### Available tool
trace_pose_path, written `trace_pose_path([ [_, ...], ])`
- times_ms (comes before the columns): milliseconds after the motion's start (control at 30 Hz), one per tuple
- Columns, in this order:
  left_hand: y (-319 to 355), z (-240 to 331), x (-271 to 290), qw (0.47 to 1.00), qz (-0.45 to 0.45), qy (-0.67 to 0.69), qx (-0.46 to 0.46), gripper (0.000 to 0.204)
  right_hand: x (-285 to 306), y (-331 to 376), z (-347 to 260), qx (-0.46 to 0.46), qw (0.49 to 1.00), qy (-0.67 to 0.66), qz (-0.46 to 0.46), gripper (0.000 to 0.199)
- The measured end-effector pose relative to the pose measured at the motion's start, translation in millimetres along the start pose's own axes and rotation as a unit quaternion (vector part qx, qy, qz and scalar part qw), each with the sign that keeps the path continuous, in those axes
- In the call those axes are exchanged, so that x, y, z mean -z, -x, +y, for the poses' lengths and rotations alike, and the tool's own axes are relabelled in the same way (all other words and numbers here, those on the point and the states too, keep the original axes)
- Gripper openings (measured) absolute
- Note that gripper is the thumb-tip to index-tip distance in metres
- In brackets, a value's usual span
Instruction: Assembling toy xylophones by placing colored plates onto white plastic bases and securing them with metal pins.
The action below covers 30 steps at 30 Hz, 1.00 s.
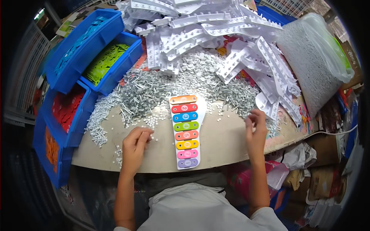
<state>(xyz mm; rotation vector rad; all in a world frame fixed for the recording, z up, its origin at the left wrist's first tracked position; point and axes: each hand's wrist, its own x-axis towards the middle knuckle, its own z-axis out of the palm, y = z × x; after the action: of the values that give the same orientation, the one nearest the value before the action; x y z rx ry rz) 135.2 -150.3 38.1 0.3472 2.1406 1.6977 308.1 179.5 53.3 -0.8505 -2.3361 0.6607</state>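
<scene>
At the far left stand stacked blue bins (83, 42), one filled with blue pieces, one (115, 61) with green ones, and a lower one (71, 111) with red. Beside them a heap of small metal pins (142, 92) spreads across the worktable (219, 144), with little white discs (154, 121) scattered along its near edge. The person's left hand (135, 144) rests on the table among those discs, its fingers curled together in a narrow pinch; I cannot tell whether a disc sits between them. Just right of that hand lies the toy xylophone (185, 131), a white base with eight coloured bars running from orange at the far end to purple at the near edge. The right hand (256, 129) hovers at the pins on the other side, fingers bent and close together; what it holds, if anything, is hidden. Behind, white plastic frames (216, 34) pile high, and a clear bag of white bits (314, 57) stands at the right.
</scene>
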Motion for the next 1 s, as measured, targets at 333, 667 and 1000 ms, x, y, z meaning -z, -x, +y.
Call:
trace_pose_path([
  [333, -80, 27, -29, 0.986, -0.091, 0.136, 0.019, 0.012, -103, -59, -62, 0.135, 0.965, -0.186, -0.126, 0.006],
  [667, -121, 11, -42, 0.965, -0.168, 0.181, 0.087, 0.023, -118, -62, -61, 0.238, 0.958, -0.11, -0.113, 0.008],
  [1000, -126, 19, -48, 0.984, -0.158, 0.011, 0.084, 0.027, -104, -84, -66, 0.137, 0.962, -0.058, -0.227, 0.022],
])
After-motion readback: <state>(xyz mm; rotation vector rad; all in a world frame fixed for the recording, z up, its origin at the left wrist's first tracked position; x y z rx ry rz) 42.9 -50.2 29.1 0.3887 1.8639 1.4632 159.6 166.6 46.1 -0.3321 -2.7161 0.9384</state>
